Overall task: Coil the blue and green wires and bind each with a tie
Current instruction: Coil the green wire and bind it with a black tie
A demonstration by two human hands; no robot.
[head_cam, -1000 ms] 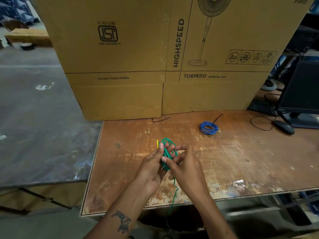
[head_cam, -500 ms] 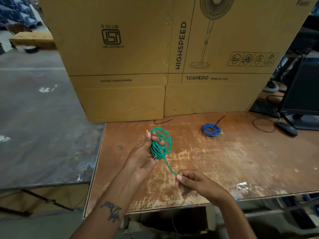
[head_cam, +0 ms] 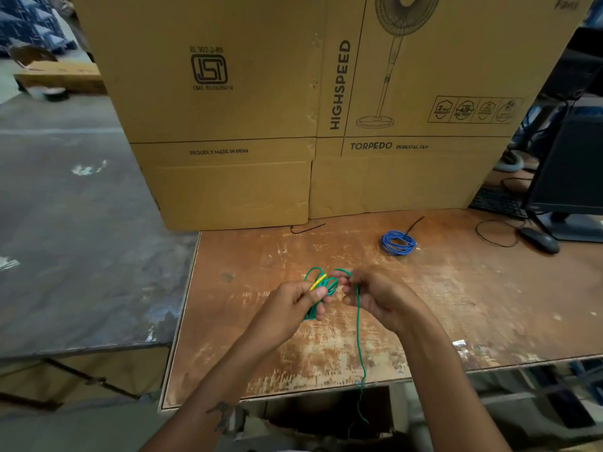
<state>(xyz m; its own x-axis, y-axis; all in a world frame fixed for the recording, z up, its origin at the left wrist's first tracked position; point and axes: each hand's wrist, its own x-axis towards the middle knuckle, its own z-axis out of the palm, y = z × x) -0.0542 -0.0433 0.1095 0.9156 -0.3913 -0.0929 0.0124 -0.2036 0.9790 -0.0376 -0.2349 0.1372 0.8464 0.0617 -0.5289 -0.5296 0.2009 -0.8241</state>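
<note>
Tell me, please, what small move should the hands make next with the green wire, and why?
Probably the right hand should lay another loop onto the coil of green wire that the left hand holds. A long free tail hangs past the table edge, so coiling looks unfinished. The blue coil lies apart.

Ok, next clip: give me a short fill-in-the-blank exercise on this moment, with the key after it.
1. The left hand grips the coil of the ____ wire.
2. The blue coil lies on the ____.
3. The right hand pinches a strand whose loose end hangs over the table's ____ edge.
4. The tie held at the green coil is ____.

Missing words: green; table; front; yellow
</note>
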